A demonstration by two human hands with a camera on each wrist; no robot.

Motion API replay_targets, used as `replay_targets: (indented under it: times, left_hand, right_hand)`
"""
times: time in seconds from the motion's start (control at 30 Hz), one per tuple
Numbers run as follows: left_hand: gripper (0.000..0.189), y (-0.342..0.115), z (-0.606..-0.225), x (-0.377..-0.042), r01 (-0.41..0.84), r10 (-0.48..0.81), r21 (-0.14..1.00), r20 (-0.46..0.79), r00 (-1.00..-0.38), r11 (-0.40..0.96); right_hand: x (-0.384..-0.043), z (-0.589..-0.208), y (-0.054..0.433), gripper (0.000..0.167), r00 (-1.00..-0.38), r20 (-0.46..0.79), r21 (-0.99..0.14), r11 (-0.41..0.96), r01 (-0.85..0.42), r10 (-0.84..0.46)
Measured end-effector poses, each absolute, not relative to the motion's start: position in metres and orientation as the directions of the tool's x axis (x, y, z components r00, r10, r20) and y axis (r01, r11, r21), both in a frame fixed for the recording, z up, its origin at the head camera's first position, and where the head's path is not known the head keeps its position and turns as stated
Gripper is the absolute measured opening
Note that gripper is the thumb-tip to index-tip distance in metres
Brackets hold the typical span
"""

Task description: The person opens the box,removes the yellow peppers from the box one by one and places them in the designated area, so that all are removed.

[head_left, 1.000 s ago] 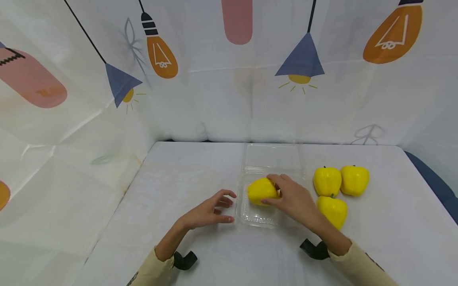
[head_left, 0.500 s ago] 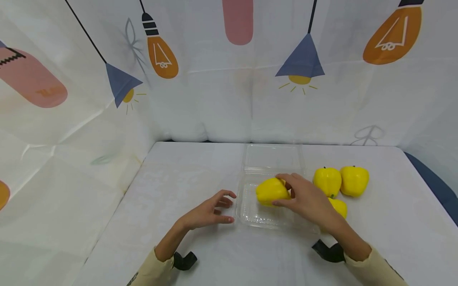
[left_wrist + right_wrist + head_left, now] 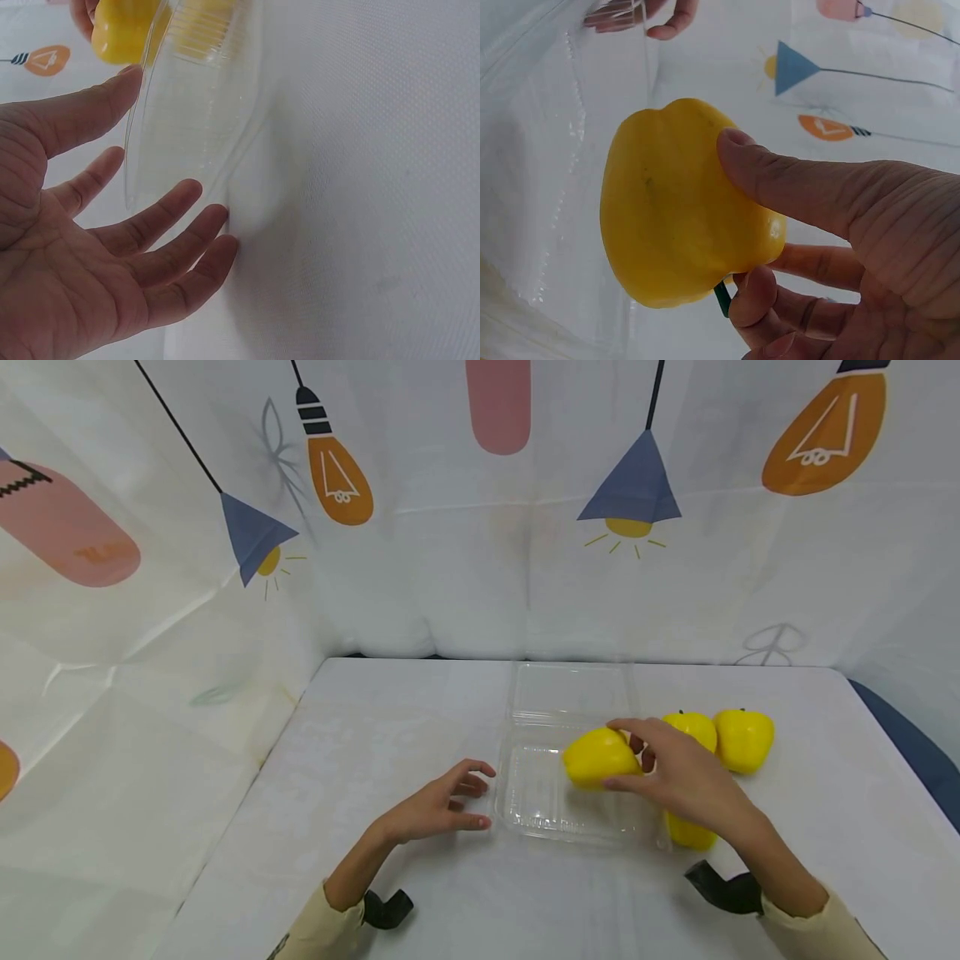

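Note:
My right hand [image 3: 686, 772] pinches a yellow bell pepper [image 3: 600, 758] by its stem end, thumb on one side and fingers on the other. The green stem [image 3: 722, 298] points toward the fingers in the right wrist view. That pepper hangs over the right part of a clear plastic clamshell box [image 3: 536, 814], whose lid [image 3: 572, 689] lies folded back, away from me. Beside the box's left edge my left hand [image 3: 442, 802] holds nothing, its fingers relaxed and spread. In the left wrist view its fingertips [image 3: 189, 189] overlap the box's side.
Right of the box sit three more yellow peppers: one [image 3: 742, 739] at far right, one [image 3: 692, 727] beside it, and a nearer one [image 3: 688, 833] partly hidden by my right hand. A white cloth covers the table [image 3: 375, 718]. A printed curtain [image 3: 465, 568] stands behind it.
My right hand has moved right with the pepper, from the middle of the box toward its right side, now covering more of the other peppers. My left hand has stayed in place.

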State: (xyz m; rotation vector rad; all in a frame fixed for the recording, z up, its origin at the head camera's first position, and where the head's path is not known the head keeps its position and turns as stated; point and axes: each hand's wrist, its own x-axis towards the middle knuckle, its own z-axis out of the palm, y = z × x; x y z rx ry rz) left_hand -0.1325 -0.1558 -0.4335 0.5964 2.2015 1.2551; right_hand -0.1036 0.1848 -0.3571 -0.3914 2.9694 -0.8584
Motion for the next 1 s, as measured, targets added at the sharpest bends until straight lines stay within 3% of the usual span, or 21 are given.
replay_targets:
  times: [1.0]
  left_hand:
    - [0.063, -0.157, -0.436, -0.134, 0.110, 0.602, 0.872, -0.232, -0.764, 0.477]
  right_hand:
    - [-0.094, -0.339, 0.244, 0.069, -0.961, 0.070, -0.500, 0.825, -0.265, -0.267]
